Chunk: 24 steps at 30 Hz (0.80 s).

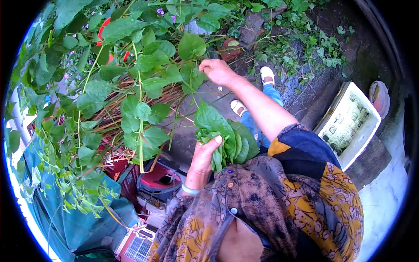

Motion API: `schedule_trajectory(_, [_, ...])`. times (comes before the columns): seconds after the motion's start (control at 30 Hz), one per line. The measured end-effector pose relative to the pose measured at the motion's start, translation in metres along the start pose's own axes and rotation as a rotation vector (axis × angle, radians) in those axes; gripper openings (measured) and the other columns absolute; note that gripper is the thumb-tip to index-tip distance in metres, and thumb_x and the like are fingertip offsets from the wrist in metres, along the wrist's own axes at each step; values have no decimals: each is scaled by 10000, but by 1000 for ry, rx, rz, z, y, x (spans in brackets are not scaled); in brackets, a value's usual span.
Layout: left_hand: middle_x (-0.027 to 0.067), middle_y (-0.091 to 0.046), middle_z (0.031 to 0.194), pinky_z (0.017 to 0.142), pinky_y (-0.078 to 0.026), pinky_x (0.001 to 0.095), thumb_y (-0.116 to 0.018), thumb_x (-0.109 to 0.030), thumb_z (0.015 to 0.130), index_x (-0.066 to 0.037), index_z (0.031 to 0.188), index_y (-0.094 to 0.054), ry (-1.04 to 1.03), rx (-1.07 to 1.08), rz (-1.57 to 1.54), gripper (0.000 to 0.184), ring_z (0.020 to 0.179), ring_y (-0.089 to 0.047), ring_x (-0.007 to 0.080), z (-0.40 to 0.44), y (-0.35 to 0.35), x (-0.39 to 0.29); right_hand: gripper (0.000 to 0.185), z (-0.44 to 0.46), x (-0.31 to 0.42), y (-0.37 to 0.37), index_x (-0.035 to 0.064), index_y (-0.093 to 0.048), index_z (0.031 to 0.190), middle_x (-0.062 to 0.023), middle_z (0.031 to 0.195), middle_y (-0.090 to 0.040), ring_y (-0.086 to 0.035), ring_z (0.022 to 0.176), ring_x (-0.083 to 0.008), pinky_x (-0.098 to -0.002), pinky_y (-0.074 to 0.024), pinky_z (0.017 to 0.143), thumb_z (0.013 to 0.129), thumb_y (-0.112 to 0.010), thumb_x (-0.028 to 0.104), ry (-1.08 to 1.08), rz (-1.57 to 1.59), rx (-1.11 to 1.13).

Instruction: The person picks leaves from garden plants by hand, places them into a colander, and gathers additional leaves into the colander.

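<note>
My left hand (204, 156) is closed around a bunch of green leaves (227, 137), its thumb pressed across the stack in front of my shirt. A pale bracelet (190, 190) circles that wrist. My right arm stretches forward to the hanging vine. There my right hand (216, 71) has its fingers curled together beside a heart-shaped leaf (192, 77). What sits between those fingertips, if anything, is too small to make out. Long vine stems (140, 109) with broad leaves trail down on the left.
A bundle of dry stalks (126, 105) lies behind the vines. Below it are a red-and-black object (163, 179) and a green tarp (74, 209). To the right stands a white foam box (377, 115). Low creepers (301, 56) and a brick (230, 50) lie beyond my feet.
</note>
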<state>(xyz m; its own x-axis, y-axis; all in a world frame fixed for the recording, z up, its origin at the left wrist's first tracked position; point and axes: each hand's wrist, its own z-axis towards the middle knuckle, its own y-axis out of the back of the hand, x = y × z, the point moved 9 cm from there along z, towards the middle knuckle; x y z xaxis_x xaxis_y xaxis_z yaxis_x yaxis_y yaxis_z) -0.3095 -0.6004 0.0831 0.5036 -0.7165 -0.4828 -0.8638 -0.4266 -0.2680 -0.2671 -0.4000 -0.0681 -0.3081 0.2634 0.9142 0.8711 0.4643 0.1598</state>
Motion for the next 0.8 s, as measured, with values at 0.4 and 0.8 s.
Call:
schedule_trajectory(0.4, [62, -580, 1089, 885, -445, 324, -625, -84, 794, -34, 1165, -518, 6, -14, -2, 389, 989, -560, 181, -1, 8, 7, 196, 35, 98, 49, 117, -597, 961, -52, 964, -627, -610, 886, -251, -368, -493, 750, 858, -481, 238, 498, -302, -111])
schedule_trajectory(0.8, [59, -584, 1085, 891, -444, 325, -619, -81, 805, -41, 1161, -522, 41, -18, 5, 371, 990, -562, 182, 1, 11, 11, 218, 24, 73, 8, 59, -578, 959, -118, 995, -586, -634, 762, -301, -411, -527, 584, 760, -504, 105, 735, -1048, 172])
